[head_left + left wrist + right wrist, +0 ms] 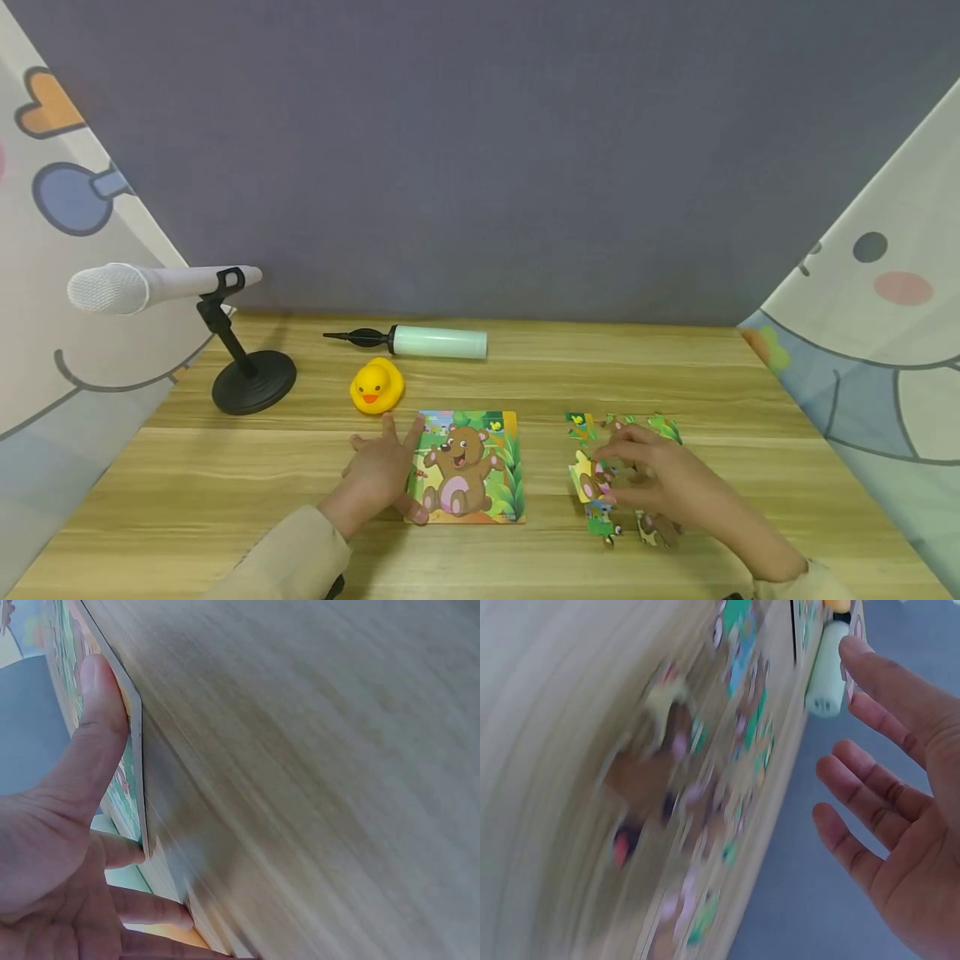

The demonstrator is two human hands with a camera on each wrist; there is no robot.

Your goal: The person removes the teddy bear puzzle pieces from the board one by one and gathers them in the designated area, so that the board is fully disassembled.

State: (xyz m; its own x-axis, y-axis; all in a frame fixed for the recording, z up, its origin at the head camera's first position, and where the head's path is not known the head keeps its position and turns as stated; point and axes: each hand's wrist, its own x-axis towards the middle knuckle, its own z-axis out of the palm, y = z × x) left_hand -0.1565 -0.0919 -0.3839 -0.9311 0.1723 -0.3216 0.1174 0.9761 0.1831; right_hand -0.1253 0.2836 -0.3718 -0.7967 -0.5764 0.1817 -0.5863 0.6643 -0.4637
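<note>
My left hand (375,475) rests with spread fingers at the left side of a square bear picture board (459,467). Its thumb (101,705) lies over the board's edge in the left wrist view. To the right, my right hand (660,475) pinches a yellow and brown puzzle piece (582,477) between thumb and index finger. Only a thin sliver of this piece (850,679) shows in the right wrist view. Beneath and around that hand lie several loose puzzle pieces (602,523), some hidden by it; they look blurred in the right wrist view.
A yellow rubber duck (377,386) sits just beyond my left hand. Behind it lies a pale green hand pump (438,342) with a black nozzle. At the far left stands a white microphone (165,283) on a black stand (255,382). A grey partition (480,167) rises behind the table.
</note>
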